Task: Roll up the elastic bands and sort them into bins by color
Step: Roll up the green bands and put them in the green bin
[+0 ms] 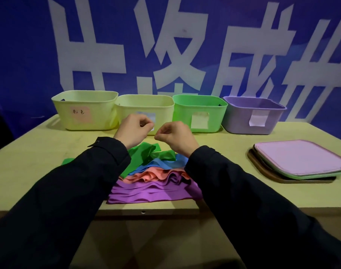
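Both hands, left (133, 130) and right (176, 135), hover curled and empty above crumpled, rubbery elastic bands (152, 171).

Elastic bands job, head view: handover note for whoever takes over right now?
Left hand and right hand: both raised above the pile, fingers curled; nothing visibly held.
Bands: green band, blue band, orange band and purple band all lie loose in one heap at the near edge of the table.
Bins: two yellow bins, green bin and purple bin stand in a row at the back; no bands visible inside from this angle.
Done: nothing rolled or sorted.
Left: roll every band and bin it by color.
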Tool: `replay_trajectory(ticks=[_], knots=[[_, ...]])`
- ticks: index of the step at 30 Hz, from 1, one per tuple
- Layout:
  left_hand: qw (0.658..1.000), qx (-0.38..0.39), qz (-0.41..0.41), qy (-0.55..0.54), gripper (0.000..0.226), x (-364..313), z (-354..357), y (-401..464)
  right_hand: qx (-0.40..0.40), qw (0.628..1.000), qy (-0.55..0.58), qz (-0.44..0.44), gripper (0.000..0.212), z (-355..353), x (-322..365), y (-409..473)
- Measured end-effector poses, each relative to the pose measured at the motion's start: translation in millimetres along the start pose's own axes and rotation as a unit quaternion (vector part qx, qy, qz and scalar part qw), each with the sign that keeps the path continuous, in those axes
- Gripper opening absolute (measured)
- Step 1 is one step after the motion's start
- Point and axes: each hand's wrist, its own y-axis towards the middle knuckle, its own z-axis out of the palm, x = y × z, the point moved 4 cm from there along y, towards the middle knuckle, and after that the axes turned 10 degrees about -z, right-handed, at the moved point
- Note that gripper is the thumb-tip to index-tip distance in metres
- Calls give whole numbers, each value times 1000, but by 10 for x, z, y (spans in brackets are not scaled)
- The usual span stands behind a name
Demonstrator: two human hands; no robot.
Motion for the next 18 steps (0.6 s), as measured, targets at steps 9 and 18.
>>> replay_trajectory(ticks=[9,18], knots=[[965,67,-106,229,14,520,-294,-140,72,997,5,-26,10,244,196,20],[873,202,-151,418,53,516,-299,-462,108,993,10,-45,11,561,369,34]])
